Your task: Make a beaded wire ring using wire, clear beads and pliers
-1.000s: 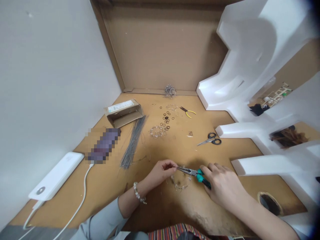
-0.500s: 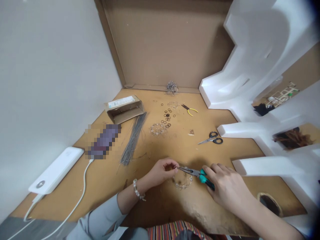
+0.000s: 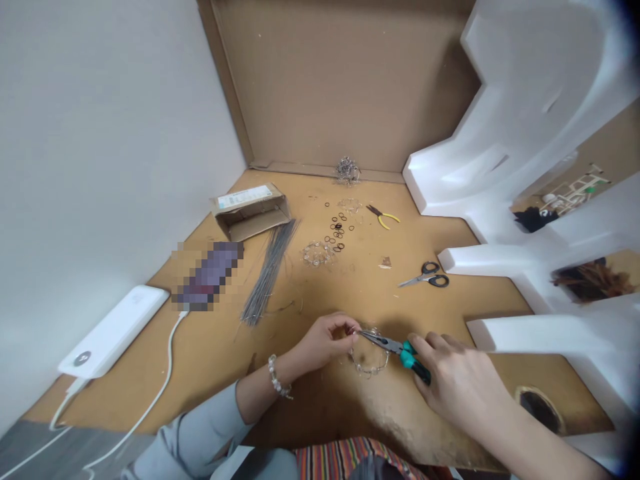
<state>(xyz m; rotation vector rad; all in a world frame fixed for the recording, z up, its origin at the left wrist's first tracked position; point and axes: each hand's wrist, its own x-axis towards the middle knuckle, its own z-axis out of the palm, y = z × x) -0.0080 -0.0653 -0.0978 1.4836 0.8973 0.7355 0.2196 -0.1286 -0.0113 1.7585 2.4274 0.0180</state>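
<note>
Thumb and fingertips of my left hand (image 3: pixel 327 341) pinch a beaded wire ring (image 3: pixel 371 369), which hangs below and to the right of them. My right hand (image 3: pixel 453 373) is wrapped round the teal and black handles of long-nose pliers (image 3: pixel 395 347). The pliers' narrow jaws point left and reach my left fingertips at the ring's upper edge. Exactly what the jaw tips grip is too small to make out. A second beaded wire ring (image 3: pixel 318 253) lies farther off on the table.
Grey wire lengths (image 3: pixel 270 277) lie beside an open cardboard box (image 3: pixel 253 217). Several small dark rings (image 3: pixel 339 230), yellow-handled pliers (image 3: pixel 383 217) and black scissors (image 3: pixel 427 275) lie beyond my hands. A power bank (image 3: pixel 113 331) sits left; white foam pieces (image 3: pixel 520 333) jut in from the right.
Both hands keep nearly the same pose at the ring, which has turned slightly. The whole view has shifted a little.
</note>
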